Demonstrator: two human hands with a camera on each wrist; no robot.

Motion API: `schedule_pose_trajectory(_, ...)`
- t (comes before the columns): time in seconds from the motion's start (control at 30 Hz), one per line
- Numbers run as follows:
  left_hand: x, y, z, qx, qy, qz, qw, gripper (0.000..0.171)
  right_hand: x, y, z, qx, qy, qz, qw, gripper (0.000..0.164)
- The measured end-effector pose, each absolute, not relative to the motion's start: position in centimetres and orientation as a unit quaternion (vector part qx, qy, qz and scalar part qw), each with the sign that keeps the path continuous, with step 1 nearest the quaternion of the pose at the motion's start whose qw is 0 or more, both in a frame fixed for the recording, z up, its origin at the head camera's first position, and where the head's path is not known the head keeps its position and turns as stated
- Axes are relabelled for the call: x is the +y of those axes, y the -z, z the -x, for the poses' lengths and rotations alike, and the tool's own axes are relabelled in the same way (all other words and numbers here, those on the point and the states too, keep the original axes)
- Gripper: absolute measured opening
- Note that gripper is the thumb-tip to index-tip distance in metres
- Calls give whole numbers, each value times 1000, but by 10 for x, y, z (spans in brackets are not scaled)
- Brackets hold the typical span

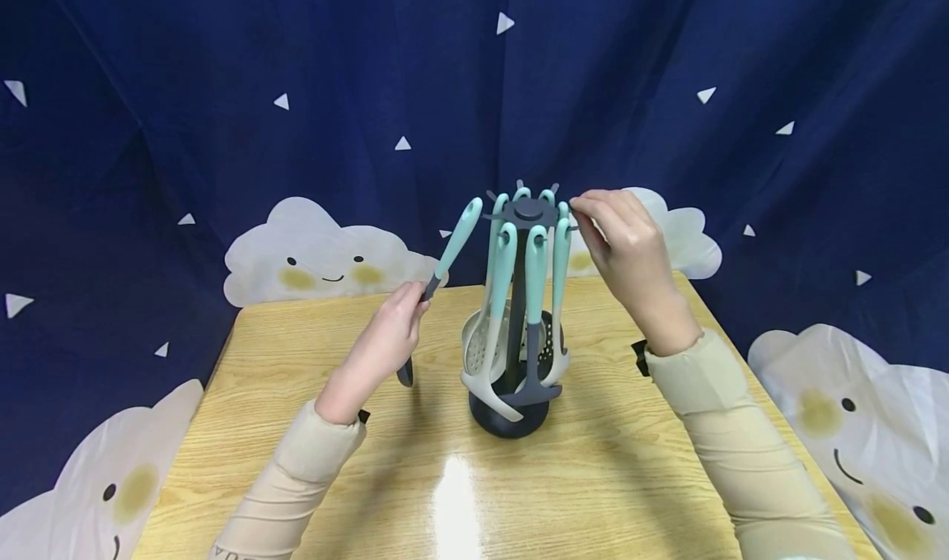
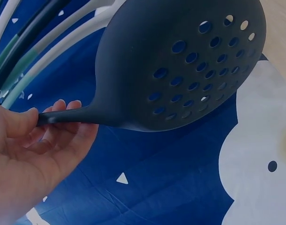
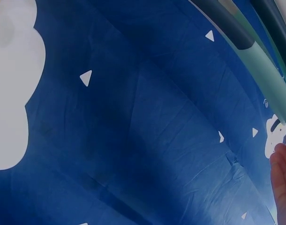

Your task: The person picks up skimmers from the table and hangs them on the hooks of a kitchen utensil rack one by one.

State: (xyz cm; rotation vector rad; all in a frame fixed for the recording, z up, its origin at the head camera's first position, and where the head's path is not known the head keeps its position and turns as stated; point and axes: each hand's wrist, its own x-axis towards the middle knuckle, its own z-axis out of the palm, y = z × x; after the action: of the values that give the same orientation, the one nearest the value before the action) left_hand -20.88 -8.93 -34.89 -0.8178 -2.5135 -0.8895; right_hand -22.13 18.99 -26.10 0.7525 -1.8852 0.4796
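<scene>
My left hand [image 1: 385,338] grips a dark skimmer [image 2: 129,70] by the grey neck below its mint handle. The skimmer leans left of the rotating utensil rack [image 1: 519,296], its handle end up and close to the rack's hooks. In the left wrist view its round, perforated head shows large. At the rack's top right, my right hand [image 1: 623,239] pinches with its fingertips at a hook. Several mint-handled utensils hang round the rack, among them a white-necked one [image 1: 489,362] and a dark-necked one [image 1: 532,362] in front.
The rack's round black base [image 1: 507,420] stands on a light wooden table [image 1: 296,395]. Behind hangs a dark blue curtain [image 1: 371,66] with white triangles and smiling clouds. Perforated white and dark heads hang at the rack's back.
</scene>
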Motion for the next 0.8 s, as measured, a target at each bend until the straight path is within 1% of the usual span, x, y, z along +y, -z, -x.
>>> schedule_pose_trajectory(0.2, -87, 350, 207, -890, 306, 292, 168, 5, 190, 261, 221, -781, -199, -312, 503, 10)
schedule_pose_trajectory(0.43, -81, 356, 207, -889, 306, 296, 169, 8, 190, 261, 221, -779, -203, -313, 504, 10)
schedule_pose_trajectory(0.63, -75, 359, 205, -888, 313, 294, 162, 4, 190, 262, 222, -776, -208, -314, 506, 10)
schedule_pose_trajectory(0.8, -70, 362, 205, -883, 324, 297, 166, 4, 190, 263, 222, -775, -211, -314, 507, 10)
